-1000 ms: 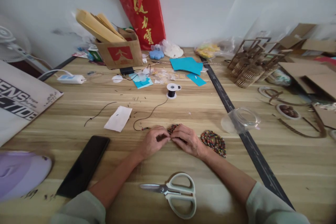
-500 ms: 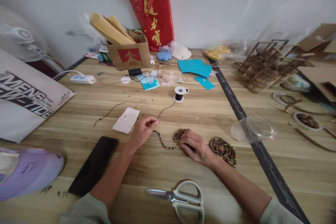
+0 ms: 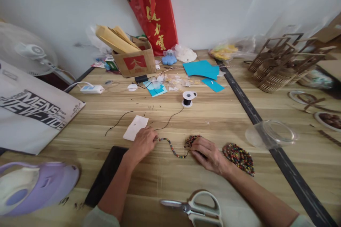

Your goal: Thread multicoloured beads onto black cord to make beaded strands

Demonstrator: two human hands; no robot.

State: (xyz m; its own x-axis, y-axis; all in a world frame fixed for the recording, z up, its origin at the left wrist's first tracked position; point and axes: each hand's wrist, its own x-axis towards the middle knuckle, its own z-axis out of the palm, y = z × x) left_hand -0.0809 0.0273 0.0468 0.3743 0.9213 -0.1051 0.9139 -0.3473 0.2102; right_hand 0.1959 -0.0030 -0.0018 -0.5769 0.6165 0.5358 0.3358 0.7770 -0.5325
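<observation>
A strand of small multicoloured beads (image 3: 171, 146) on dark cord curves across the wooden table between my hands. My left hand (image 3: 145, 140) is closed at the strand's left end, beside a white paper (image 3: 135, 127); its fingertips are partly hidden. Cord from a white spool of black cord (image 3: 188, 99) runs to that hand. My right hand (image 3: 209, 153) has its fingers curled around the cord at the strand's other end. Touching its fingers is a small heap of beads (image 3: 191, 140). A larger coil of strung beads (image 3: 239, 158) lies to its right.
Scissors (image 3: 195, 207) with pale handles lie nearest me. A black phone (image 3: 106, 175) is by my left forearm, a purple-and-white appliance (image 3: 39, 188) farther left. On the right are a clear plastic container (image 3: 271, 134) and woven baskets (image 3: 274, 72). Blue sheets (image 3: 201, 69) lie at the back.
My left hand has turned over and come down toward the table by the paper. My right hand stays by the bead heap. The whole view has shifted slightly.
</observation>
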